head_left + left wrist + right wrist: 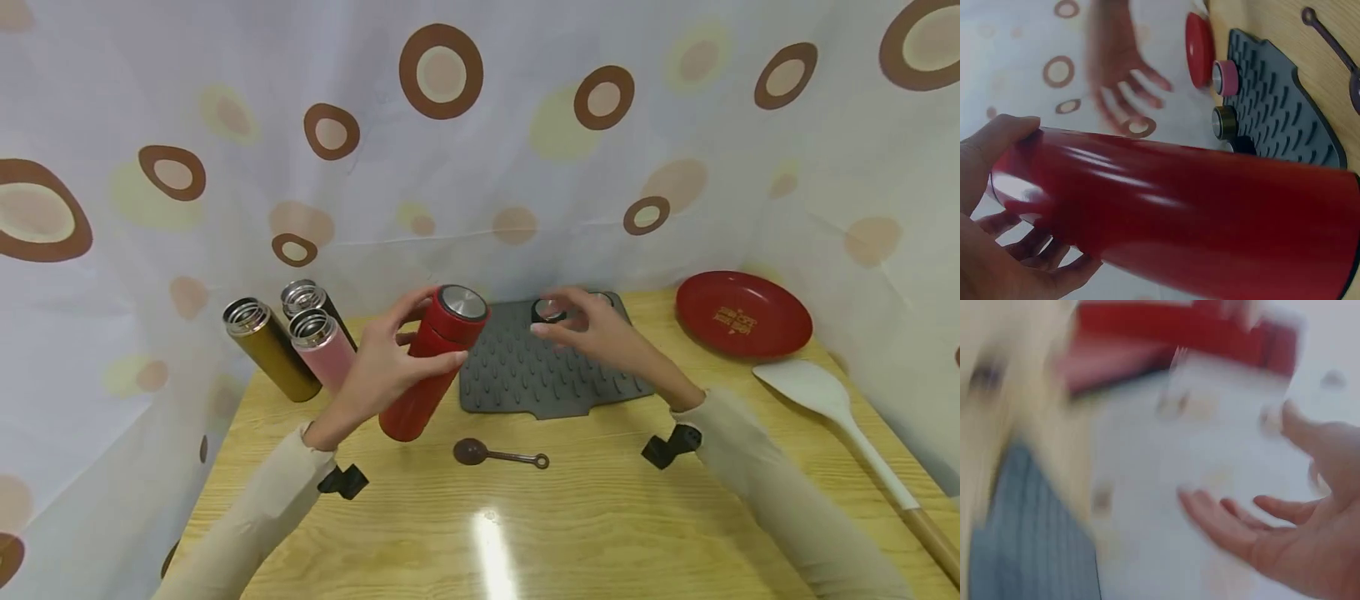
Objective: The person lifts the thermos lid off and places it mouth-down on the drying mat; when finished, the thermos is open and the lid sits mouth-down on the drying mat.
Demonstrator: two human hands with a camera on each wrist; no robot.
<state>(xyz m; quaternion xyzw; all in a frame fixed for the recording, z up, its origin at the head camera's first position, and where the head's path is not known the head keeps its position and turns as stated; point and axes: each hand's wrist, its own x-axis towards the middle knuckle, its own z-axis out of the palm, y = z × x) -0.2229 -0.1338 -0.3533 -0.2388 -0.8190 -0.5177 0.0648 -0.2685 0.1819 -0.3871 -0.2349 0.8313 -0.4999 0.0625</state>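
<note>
My left hand (375,358) grips a red thermos (420,396) near its top, thumb on one side and fingers round the other. The thermos leans to the right, and its red lid (462,304) with a silver disc is on. In the left wrist view the red body (1179,206) fills the foreground. To the right, my right hand (600,337) is raised over the dark grey mat (517,367), fingers spread and loosely bent, holding nothing. On the mat, the left wrist view shows a pink cap (1229,78), an olive-gold cap (1225,122) and a partly hidden black cap (1244,145).
Uncapped gold (273,354), pink (327,350) and black (341,321) thermoses stand at the left. A brown spoon (472,452) lies in front of the mat. At the right are a red plate (697,312) and a white spatula (813,387). A patterned curtain (480,183) hangs behind.
</note>
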